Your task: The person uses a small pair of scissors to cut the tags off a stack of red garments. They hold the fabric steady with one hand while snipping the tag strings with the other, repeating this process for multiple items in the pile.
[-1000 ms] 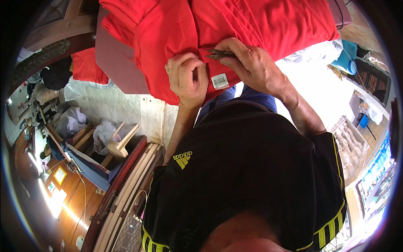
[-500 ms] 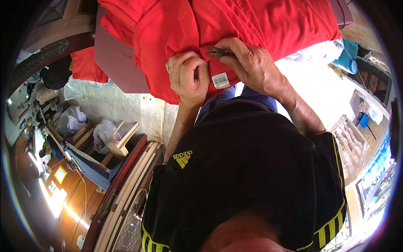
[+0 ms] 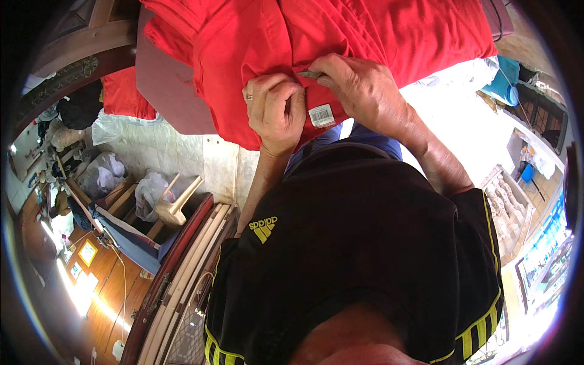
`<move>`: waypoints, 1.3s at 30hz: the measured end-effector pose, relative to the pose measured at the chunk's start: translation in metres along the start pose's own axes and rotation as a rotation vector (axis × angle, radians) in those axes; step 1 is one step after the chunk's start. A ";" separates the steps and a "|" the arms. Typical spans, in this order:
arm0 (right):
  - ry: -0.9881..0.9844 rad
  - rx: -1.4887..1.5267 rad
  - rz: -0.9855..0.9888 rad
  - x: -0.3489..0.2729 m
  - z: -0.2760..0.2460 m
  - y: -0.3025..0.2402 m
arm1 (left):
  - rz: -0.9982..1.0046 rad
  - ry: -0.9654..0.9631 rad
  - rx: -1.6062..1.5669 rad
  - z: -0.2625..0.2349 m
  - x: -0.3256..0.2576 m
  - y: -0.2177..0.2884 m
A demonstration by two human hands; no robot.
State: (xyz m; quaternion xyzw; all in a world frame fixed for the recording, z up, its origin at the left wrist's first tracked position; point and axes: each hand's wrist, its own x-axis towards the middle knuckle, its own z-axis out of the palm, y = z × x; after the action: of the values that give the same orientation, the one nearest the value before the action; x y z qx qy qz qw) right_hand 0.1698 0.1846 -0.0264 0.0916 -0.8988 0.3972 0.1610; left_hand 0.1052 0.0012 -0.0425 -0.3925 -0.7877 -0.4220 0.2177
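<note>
A white rectangular barcode label [image 3: 321,115] sits on the lower edge of the red fabric [image 3: 243,42] before you, black bars visible, its fine print too small to read. Across the chest of your black short-sleeved shirt [image 3: 359,255], a yellow emblem [image 3: 263,229] pairs a triangle of slanted bars with a line of lowercase lettering, upside down in this view. At lower left, any writing on the small yellow-bordered rectangular sign [image 3: 87,253] is illegible.
</note>
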 end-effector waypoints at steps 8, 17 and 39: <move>0.044 0.286 0.107 0.002 -0.012 0.006 | -0.129 0.026 -0.126 0.002 -0.001 0.001; 0.074 -0.038 -0.075 -0.018 -0.019 0.031 | -0.059 -0.502 0.092 -0.076 0.030 -0.009; 0.131 0.022 -0.036 -0.029 -0.011 0.035 | -0.464 -0.418 -0.615 -0.069 0.030 -0.015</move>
State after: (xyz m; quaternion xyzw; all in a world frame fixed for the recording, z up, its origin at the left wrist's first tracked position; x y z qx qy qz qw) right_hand 0.1893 0.2171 -0.0537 0.0832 -0.8802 0.4094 0.2253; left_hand 0.0764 -0.0486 0.0085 -0.3289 -0.7196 -0.5863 -0.1739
